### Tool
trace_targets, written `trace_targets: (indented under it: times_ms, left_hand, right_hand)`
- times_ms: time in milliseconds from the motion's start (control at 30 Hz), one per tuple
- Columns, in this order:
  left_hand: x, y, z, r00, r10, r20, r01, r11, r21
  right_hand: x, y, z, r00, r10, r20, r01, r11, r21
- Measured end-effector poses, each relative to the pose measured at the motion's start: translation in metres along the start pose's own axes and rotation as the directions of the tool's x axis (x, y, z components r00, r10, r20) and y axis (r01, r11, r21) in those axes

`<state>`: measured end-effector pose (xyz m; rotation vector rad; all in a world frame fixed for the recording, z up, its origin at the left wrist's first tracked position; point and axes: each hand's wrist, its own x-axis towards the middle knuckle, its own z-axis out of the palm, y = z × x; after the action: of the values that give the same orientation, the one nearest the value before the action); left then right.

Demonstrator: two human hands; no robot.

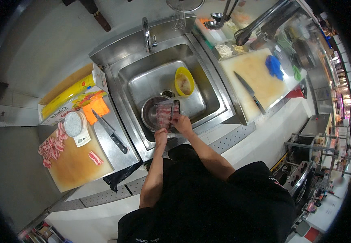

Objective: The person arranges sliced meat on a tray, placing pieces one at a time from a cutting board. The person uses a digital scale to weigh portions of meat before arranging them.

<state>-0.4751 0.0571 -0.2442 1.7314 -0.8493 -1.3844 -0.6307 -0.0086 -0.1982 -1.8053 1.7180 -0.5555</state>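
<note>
Over the sink (135,83), I hold a clear plastic pack of sliced red-and-white meat (165,113). My left hand (161,137) is closed at its near edge, fingertips pinched together. At its near right corner my right hand (181,123) grips the pack, fingers bent around the edge. Beneath the pack, partly hidden by it, sits a round metal pot (147,113) in the sink. A yellow bowl (179,73) with cloudy, light-brown contents stands just beyond, to the right.
On the left, a cutting board (76,170) bears meat slices (53,148) and a white scale (82,138); a knife (109,131) and orange cloth (96,110) lie alongside. Right of the sink, another board (246,67) holds a knife (248,89) and blue cloth (274,67). A faucet (147,36) stands behind.
</note>
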Motion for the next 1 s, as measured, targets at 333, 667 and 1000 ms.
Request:
trace_targets:
  times_ms: [333,667,1000]
  left_hand:
    - [-0.018,0.052,0.013,0.995,0.020,-0.097,-0.028,0.996,-0.084]
    - [-0.025,0.051,0.013,0.986,0.163,-0.021,-0.163,0.986,0.027]
    - [-0.041,0.103,0.037,0.932,0.340,0.123,-0.357,0.920,0.164]
  right_hand:
    - [0.003,0.002,-0.006,0.976,0.145,0.165,-0.129,0.986,-0.105]
    - [0.034,0.086,0.028,0.875,0.027,0.483,-0.065,0.996,0.063]
    - [0.014,0.108,0.000,0.883,-0.035,0.468,-0.178,0.898,0.403]
